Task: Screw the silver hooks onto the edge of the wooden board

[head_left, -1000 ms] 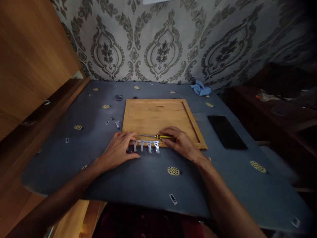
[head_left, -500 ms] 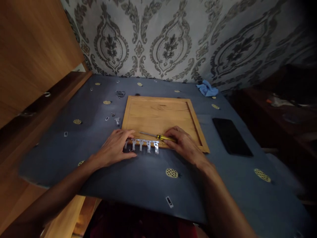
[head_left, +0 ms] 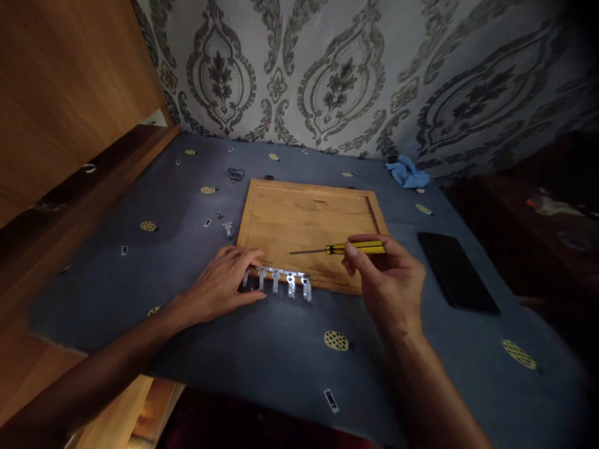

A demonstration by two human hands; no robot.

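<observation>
A yellow-and-black screwdriver (head_left: 355, 248) is gripped by its handle in my right hand (head_left: 393, 280), above the right part of a framed wooden board (head_left: 304, 218). Its thin shaft points left across the board. A shiny metal hook rail (head_left: 283, 274) lies along the board's near edge, with several prongs hanging toward me. My left hand (head_left: 224, 284) holds its left end between fingers and thumb, and the fingertips cover part of it. Left of the board lie a loose metal hook piece (head_left: 228, 229) and small metal bits (head_left: 219, 214).
The table carries a dark blue cloth (head_left: 271, 349) with printed pineapples. A black phone or tablet (head_left: 456, 271) lies to the right, a crumpled blue cloth (head_left: 407, 173) at the back right. Dark thin wire-like pieces (head_left: 235, 174) sit behind. A wooden cabinet (head_left: 70, 93) stands on the left.
My right hand has lifted off the board's near edge and moved right with the screwdriver, now held higher. My left hand stays on the hook rail. The view has shifted slightly.
</observation>
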